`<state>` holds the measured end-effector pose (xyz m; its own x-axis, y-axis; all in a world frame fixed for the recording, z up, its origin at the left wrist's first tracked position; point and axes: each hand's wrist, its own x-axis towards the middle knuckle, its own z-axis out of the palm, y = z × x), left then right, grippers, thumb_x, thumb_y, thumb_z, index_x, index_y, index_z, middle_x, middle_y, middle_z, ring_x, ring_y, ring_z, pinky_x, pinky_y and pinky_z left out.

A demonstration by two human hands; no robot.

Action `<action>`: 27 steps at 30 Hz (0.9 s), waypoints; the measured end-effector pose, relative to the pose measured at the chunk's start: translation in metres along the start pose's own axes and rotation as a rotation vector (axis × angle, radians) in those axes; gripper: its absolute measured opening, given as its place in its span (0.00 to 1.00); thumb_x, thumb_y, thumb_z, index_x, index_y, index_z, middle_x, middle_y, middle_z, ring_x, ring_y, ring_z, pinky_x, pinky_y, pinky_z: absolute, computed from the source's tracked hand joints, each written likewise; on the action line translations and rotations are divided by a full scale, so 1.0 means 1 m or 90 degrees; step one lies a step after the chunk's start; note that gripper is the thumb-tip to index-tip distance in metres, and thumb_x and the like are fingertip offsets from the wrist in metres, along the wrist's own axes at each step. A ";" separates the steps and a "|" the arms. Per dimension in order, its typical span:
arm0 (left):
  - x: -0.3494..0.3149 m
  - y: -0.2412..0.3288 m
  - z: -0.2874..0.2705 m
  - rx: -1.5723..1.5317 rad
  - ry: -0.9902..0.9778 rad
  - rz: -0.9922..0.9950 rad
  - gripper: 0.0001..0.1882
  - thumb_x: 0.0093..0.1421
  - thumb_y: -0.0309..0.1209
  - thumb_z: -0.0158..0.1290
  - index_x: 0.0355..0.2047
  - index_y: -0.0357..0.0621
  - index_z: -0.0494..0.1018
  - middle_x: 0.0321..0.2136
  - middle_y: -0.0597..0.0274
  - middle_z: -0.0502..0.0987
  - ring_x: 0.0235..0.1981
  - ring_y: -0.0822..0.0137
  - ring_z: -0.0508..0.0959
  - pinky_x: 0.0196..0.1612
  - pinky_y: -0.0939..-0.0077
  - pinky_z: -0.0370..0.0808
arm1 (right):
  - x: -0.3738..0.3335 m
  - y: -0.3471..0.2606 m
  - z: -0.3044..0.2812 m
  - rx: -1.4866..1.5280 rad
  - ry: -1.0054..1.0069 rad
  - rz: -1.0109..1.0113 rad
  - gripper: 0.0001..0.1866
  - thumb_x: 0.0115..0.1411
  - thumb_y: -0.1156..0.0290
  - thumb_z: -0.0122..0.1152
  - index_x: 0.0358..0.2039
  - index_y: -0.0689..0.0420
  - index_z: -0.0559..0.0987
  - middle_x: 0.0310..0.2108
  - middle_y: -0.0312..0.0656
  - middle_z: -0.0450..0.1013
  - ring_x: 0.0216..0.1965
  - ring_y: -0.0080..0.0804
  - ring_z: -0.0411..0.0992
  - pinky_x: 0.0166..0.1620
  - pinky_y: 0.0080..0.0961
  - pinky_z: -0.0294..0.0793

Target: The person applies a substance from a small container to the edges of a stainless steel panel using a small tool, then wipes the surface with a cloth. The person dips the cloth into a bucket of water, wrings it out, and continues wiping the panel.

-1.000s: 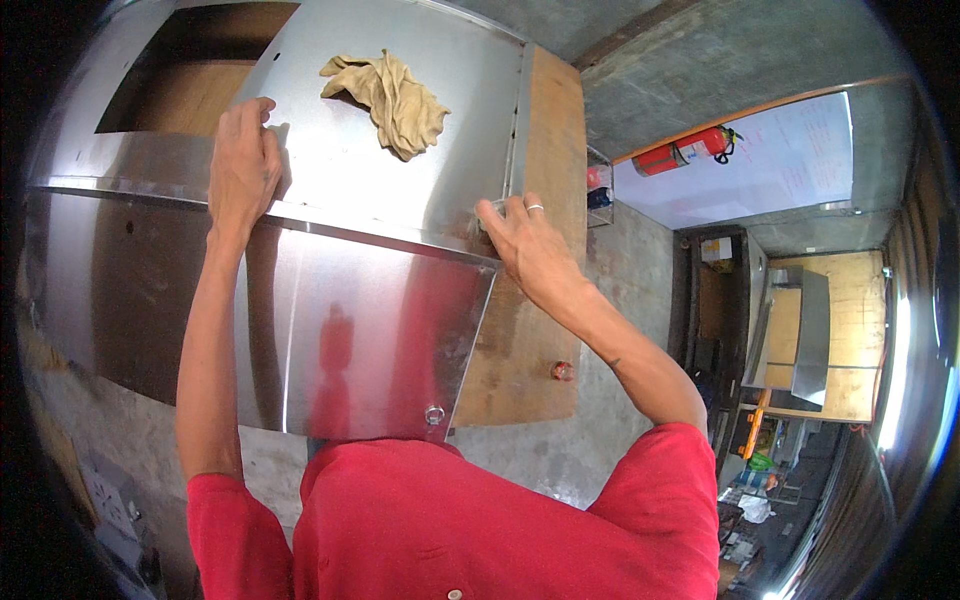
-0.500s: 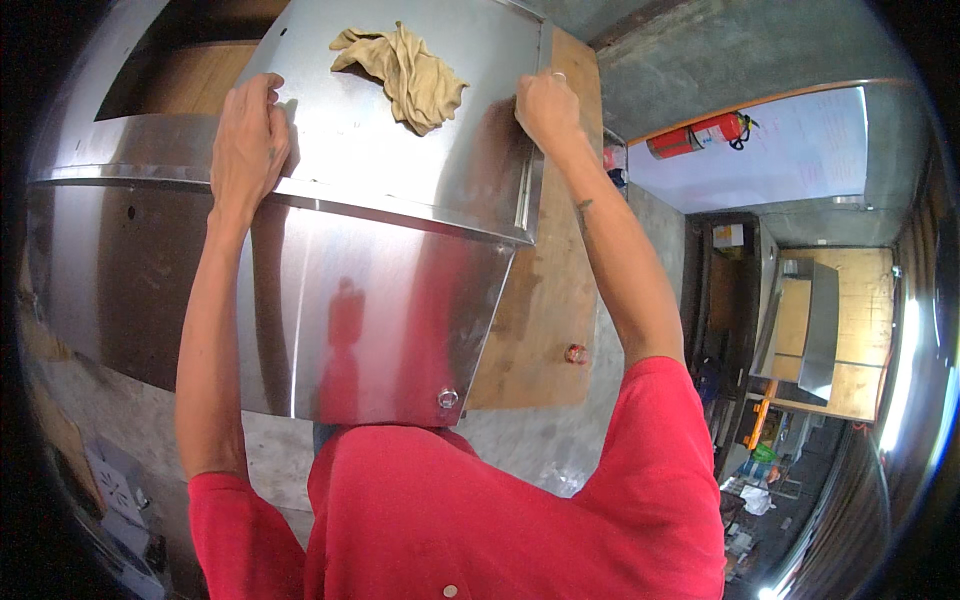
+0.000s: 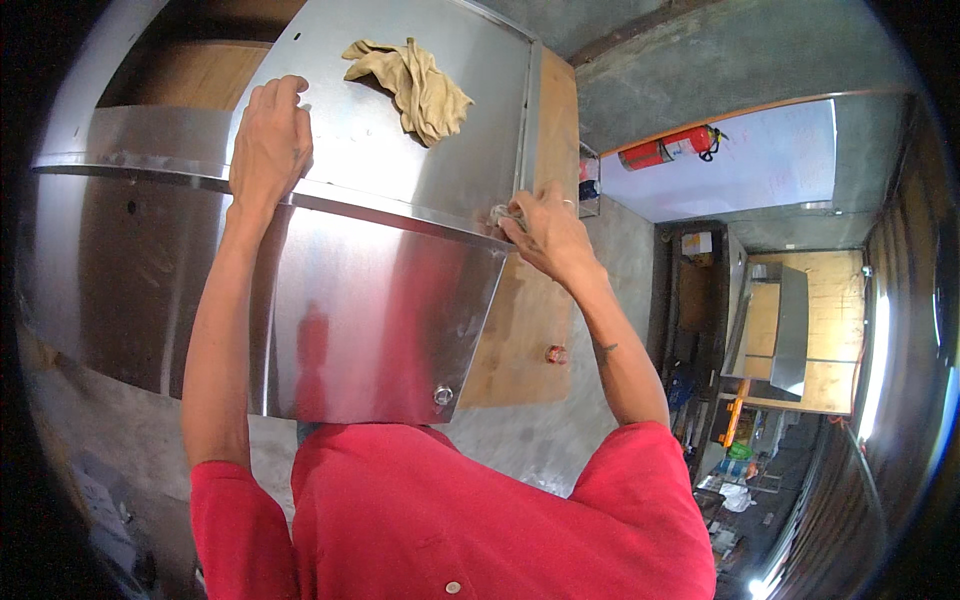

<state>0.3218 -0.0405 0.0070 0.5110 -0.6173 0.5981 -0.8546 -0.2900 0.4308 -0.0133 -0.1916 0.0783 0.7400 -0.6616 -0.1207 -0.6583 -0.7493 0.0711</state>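
Observation:
A large shiny stainless-steel panel unit (image 3: 345, 255) lies in front of me, with a raised lip running across it. My left hand (image 3: 270, 140) rests on the metal just beyond this lip, fingers curled; whatever its fingertips may hold is hidden. At the right end of the lip, my right hand (image 3: 548, 228) pinches a small crumpled grey wad (image 3: 503, 216) against the corner. Between and beyond the hands, a crumpled tan cloth (image 3: 425, 92) lies on the upper panel, touched by neither hand.
A plywood board (image 3: 520, 345) lies under the unit, with a small reddish object (image 3: 556, 355) on it. A rectangular opening (image 3: 190, 70) is at the far left. To the right are a red fire extinguisher (image 3: 665, 148), a whiteboard (image 3: 770, 170) and another sheet-metal piece (image 3: 790, 325).
My right hand has come nearer along the right edge to the lip's corner, where the grey wad now shows. My left hand stays at the lip. The view has shifted slightly.

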 end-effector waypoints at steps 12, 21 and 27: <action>-0.004 -0.003 0.002 -0.003 0.013 0.003 0.13 0.64 0.24 0.50 0.49 0.38 0.73 0.42 0.50 0.79 0.45 0.52 0.78 0.51 0.55 0.76 | 0.028 0.024 -0.036 0.012 0.147 -0.097 0.14 0.56 0.70 0.66 0.42 0.60 0.81 0.41 0.60 0.77 0.47 0.62 0.75 0.54 0.47 0.73; -0.005 -0.007 0.008 -0.003 0.012 -0.002 0.13 0.64 0.25 0.51 0.48 0.38 0.72 0.43 0.50 0.78 0.46 0.51 0.78 0.51 0.55 0.77 | 0.078 0.005 -0.011 -0.263 -0.268 -0.207 0.12 0.57 0.67 0.61 0.34 0.63 0.84 0.40 0.59 0.79 0.41 0.63 0.79 0.52 0.50 0.78; -0.005 -0.007 0.010 0.017 0.010 -0.015 0.13 0.63 0.25 0.51 0.49 0.38 0.72 0.43 0.50 0.78 0.46 0.52 0.78 0.50 0.56 0.77 | 0.059 0.002 0.009 -0.277 -0.107 -0.221 0.13 0.61 0.74 0.58 0.44 0.67 0.79 0.41 0.58 0.76 0.44 0.58 0.80 0.48 0.48 0.81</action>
<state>0.3240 -0.0422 -0.0056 0.5320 -0.5984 0.5990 -0.8445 -0.3236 0.4267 0.0276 -0.2318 0.0621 0.8471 -0.3885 -0.3627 -0.2375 -0.8871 0.3957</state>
